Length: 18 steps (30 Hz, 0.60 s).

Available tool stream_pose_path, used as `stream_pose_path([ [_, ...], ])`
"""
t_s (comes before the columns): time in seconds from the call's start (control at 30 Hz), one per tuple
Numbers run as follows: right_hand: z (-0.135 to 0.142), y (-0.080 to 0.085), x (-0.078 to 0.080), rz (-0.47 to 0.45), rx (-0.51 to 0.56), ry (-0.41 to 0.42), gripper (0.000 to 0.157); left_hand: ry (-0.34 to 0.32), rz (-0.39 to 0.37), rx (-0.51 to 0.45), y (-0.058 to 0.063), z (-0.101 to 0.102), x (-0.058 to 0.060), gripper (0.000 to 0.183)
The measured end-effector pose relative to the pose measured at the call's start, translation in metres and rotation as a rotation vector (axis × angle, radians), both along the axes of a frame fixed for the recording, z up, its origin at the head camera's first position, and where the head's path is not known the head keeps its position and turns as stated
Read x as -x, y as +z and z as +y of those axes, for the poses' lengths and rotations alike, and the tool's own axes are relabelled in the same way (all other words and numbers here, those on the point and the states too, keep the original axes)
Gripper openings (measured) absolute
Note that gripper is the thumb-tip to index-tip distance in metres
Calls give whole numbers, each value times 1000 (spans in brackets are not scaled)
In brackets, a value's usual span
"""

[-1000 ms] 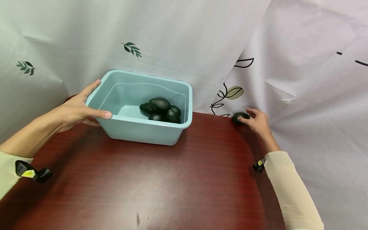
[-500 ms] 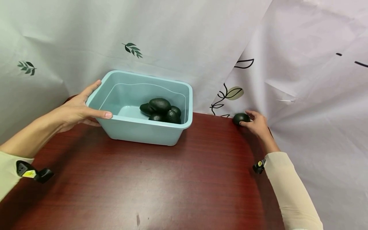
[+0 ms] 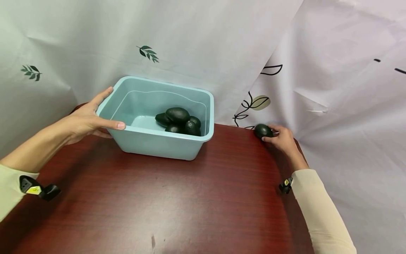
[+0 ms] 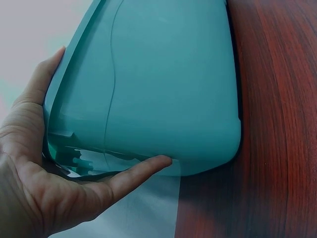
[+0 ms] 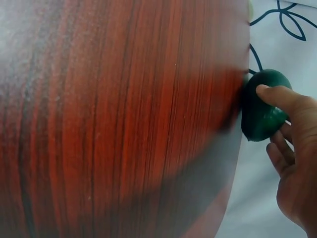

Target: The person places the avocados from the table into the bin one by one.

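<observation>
In the head view my left hand (image 3: 87,121) holds the left end of a light blue plastic bin (image 3: 158,145). Its thumb lies along the front rim, and the index finger stretches along the left rim; the left wrist view shows the palm (image 4: 54,191) against the bin's end. Several dark green avocados (image 3: 177,115) are piled at the right inside the bin. Far right, my right hand (image 3: 283,139) pinches a single avocado (image 3: 263,131) at the table's back edge. In the right wrist view the thumb presses on this avocado (image 5: 267,116), with other fingers partly hidden behind it.
The reddish-brown wooden table (image 3: 177,201) stretches in front of the bin. A pale curtain (image 3: 203,42) with leaf prints hangs right behind the bin and along the right side, close to my right hand.
The avocado at the right has shifted slightly left and turned a little, and my right hand's fingers now sit at its right side. My left hand and the bin stay practically where they were.
</observation>
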State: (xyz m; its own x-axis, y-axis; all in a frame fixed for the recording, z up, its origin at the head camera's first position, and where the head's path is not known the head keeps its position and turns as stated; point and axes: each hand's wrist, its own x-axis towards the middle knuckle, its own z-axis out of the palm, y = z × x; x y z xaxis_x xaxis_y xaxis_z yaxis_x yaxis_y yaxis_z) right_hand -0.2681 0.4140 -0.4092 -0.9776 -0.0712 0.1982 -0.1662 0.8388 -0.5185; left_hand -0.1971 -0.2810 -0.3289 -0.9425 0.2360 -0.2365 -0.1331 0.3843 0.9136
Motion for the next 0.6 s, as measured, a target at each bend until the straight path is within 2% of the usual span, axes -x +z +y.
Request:
stream_pose_path([
  [0.6, -7, 3, -7, -29, 44, -24, 65, -2, 9, -6, 1, 1, -1, 130],
])
